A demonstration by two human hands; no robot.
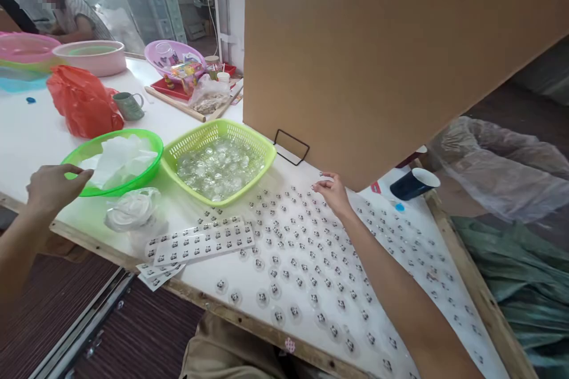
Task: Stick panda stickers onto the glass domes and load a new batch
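1. Since everything here is easiest to place off the yellow-green basket (191, 141), that's my landmark; it sits on the desk (26, 130) between my two hands.
2. Panda discs (275, 290) are spread over the desk to the right of the basket and on the near side of it. They're round, so no long axis to line up.
3. Right hand (333, 192) is right of the basket, over the far part of that spread, so it's clearly the nearer one. Fingers curled, thumb and forefinger close together; can't tell if there's anything tiny between them.
4. Left hand (56, 186) is left of the basket, by the green bowl (142, 180), in a loose pinch. Can't tell if it's got hold of anything.
5. One sticker sheet (204, 244) lies on the basket's near side, long axis roughly left to right.
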